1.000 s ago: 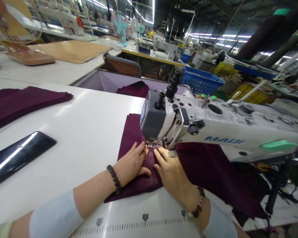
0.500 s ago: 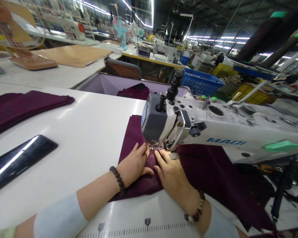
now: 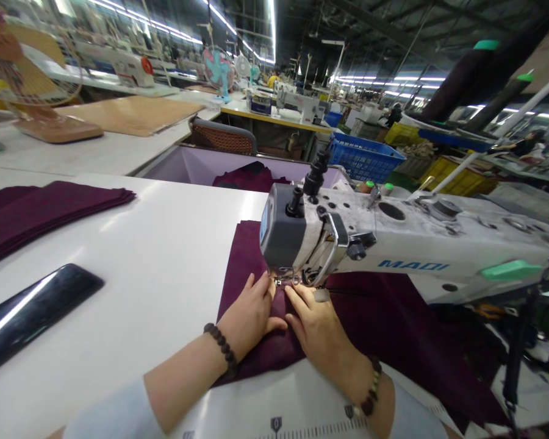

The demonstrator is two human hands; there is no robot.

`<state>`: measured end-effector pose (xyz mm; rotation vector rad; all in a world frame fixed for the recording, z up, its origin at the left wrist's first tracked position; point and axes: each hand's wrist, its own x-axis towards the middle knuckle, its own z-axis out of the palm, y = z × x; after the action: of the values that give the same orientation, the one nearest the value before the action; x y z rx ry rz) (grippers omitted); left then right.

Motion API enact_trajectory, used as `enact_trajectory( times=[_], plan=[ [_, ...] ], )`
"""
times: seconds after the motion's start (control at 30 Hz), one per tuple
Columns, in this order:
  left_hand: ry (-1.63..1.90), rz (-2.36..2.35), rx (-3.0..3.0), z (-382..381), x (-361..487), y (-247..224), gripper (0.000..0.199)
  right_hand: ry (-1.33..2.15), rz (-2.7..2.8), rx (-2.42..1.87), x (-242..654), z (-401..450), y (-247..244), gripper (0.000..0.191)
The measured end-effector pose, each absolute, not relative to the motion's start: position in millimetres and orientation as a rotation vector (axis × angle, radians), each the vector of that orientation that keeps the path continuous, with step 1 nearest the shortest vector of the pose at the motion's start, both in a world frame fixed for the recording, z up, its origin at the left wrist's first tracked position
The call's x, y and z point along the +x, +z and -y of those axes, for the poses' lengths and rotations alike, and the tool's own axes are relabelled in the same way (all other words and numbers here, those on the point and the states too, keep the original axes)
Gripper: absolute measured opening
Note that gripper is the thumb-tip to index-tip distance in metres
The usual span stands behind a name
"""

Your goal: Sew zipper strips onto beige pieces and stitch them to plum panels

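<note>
My left hand [image 3: 251, 314] lies flat on a dark purple piece of fabric [image 3: 240, 259], its fingers stretched to the left side of the presser foot [image 3: 279, 282]. On the other side, my right hand [image 3: 318, 323] presses on the same fabric with fingers extended, their tips just in front of the foot. Both thumbs point inward, close to each other. The fabric runs under the head of a white sewing machine [image 3: 407, 250] and spreads out to the right. The needle point is too small to make out.
On the table's left lie a stack of purple fabric pieces [image 3: 50, 210] and a shiny black strip [image 3: 41, 311]. More purple fabric [image 3: 247, 177] rests in a lilac trough [image 3: 178, 164] behind the table. Beyond stand a blue crate [image 3: 366, 157] and an orange fan [image 3: 50, 119].
The whole view has shifted slightly, so the machine and table appear a little lower. Both hands stay flat on the fabric by the presser foot, with hardly any movement.
</note>
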<state>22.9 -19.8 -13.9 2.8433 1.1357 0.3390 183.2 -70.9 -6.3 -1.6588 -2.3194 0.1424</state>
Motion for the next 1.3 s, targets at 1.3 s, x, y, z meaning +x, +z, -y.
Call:
enact_trajectory(
  times=[1.3],
  plan=[
    [0.355, -1.149, 2.826, 16.0, 24.6, -8.6, 0.075, 0.091, 2.312, -1.68, 181.8, 67.9, -2.6, 0.04]
  ],
)
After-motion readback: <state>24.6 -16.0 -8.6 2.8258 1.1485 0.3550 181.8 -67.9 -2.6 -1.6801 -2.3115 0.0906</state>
